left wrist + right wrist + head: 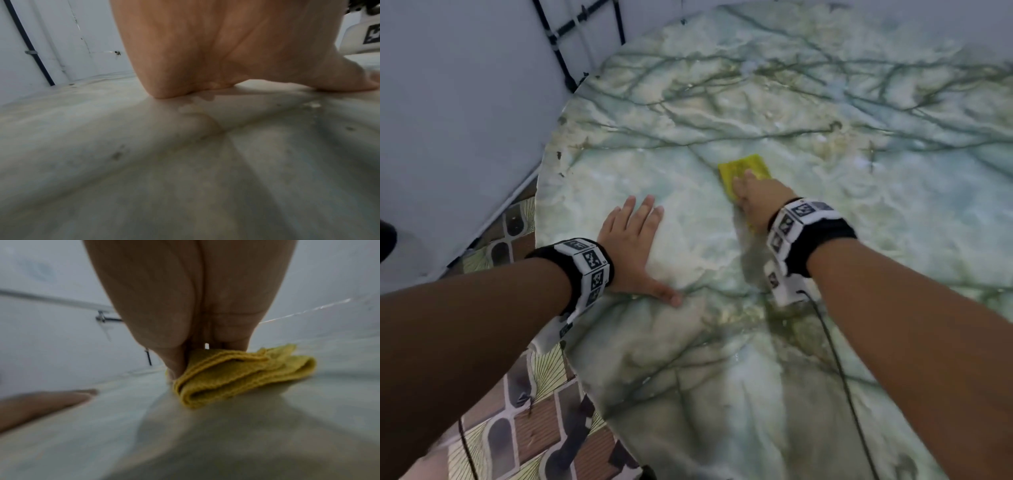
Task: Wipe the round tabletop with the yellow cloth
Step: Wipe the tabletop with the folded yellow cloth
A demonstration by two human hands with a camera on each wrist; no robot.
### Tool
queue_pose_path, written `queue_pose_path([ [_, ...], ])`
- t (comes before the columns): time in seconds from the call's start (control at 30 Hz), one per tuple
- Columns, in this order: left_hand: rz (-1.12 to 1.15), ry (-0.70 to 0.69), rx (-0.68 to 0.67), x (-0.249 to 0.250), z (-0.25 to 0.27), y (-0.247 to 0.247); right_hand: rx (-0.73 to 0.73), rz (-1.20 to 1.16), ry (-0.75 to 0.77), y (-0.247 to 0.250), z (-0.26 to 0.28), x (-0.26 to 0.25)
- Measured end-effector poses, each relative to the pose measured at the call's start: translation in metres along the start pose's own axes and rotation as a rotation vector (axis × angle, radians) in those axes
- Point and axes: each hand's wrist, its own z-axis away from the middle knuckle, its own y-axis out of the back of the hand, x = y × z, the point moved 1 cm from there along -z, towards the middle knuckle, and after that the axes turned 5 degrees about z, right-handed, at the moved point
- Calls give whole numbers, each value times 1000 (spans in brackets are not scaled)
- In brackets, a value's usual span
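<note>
Yellow cloth [744,168], green-veined tabletop [842,246] (marbled)

— What sort of place am I steering in?
— Indoors, and I'd call it a home, not a lab or shop. The round counter [756,113] has a glossy, green-veined marble look, like household furniture.
— What else points that way?
— The floor [534,428] is laid with decorative tiles, brown wood-look panels among fan patterns. The wall [448,102] close by is plain white, with thin black pipes [557,54] clipped to it. Which room it is, I can't tell.
</note>
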Motion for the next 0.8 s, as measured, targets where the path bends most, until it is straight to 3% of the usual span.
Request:
queue_pose_path([
  [0.13, -1, -9, -15, -1, 1, 1, 32, 66, 247, -22, 57, -68],
  [0.2, 1, -10, -15, -2, 1, 0, -12, 17, 307, -37, 90, -59],
  [0.3, 16, -12, -18, -2, -1, 0, -53, -143, 137, -43, 99, -1],
  [0.4, 21, -15, -24, -2, 0, 2, -49, -96, -114, -31, 62, 49],
  [0.47, 27, -13, -25, -1, 1, 2, -28, -99, -173, -16, 34, 51],
  [0.57, 21, -11, -15, -1, 1, 2, 20, -48, 0, -14, 15, 5],
  [0.67, 11, -9, -23, -1, 2, 2, 40, -4, 233, -32, 46, -60],
  [0.73, 12, -6, -27, 0, 3, 2, -2, -5, 261, -43, 79, -65],
  [0.8, 14, -3, -21, 1, 2, 4, -41, -86, 215, -46, 103, -37],
])
